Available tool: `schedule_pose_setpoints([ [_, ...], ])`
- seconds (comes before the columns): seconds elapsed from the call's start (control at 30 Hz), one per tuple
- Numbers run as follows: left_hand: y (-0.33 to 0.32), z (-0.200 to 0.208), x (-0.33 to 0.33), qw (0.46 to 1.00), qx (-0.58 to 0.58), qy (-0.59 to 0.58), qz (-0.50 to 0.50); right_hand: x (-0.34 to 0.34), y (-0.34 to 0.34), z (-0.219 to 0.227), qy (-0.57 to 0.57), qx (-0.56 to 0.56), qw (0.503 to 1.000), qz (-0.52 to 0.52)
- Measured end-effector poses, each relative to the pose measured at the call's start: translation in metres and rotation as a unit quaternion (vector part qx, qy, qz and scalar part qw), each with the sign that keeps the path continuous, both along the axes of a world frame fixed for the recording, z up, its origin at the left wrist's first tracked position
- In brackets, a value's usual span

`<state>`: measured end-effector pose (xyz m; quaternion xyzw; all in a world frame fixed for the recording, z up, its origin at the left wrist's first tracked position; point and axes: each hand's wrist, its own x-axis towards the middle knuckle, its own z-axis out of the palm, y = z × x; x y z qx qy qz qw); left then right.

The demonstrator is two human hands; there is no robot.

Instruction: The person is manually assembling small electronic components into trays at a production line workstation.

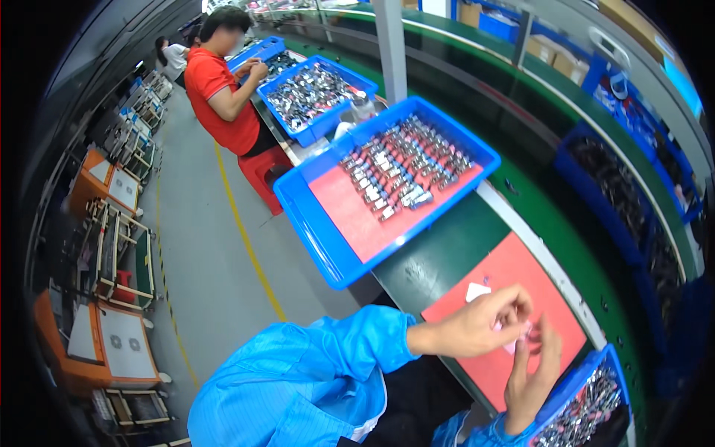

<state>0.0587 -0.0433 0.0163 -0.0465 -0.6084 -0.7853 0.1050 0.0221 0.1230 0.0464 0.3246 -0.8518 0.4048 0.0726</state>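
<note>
Both of my hands meet over the red-pink mat [480, 365] on the bench. My left hand [477, 324] is closed in a pinch, its thumb and fingertips around something small and pinkish that I cannot make out. Close beside its fingertips, my right hand [535, 372] has curled fingers smeared by motion, so its grip is unclear. A small white piece [477, 291] lies on the mat just beyond my left hand. Farther off, a blue tray [316, 223] lined with red-pink sheet holds rows of small dark and shiny metal parts [387, 167].
At lower right, a blue bin [624, 387] holds loose shiny parts. Another blue tray [313, 134] of metal parts stands beyond the lined one, near a seated person in red [221, 89]. A grey post [391, 52] rises beside the green conveyor [551, 186]. Orange-framed carts [52, 335] line the left.
</note>
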Motion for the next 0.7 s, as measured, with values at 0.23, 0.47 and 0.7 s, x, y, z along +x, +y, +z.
schedule_pose_setpoints([
  [0.23,-0.015,-0.005,-0.005,0.991,-0.017,-0.073,-0.108,0.006,0.011,-0.029,-0.035,0.060,0.998,0.000],
  [0.47,-0.014,-0.022,-0.019,0.988,-0.013,-0.043,-0.147,0.009,0.012,-0.056,-0.243,-0.084,0.963,-0.076],
  [0.7,-0.004,-0.033,-0.032,0.978,-0.187,0.090,0.038,-0.006,-0.001,-0.056,-0.307,-0.207,0.927,-0.064],
])
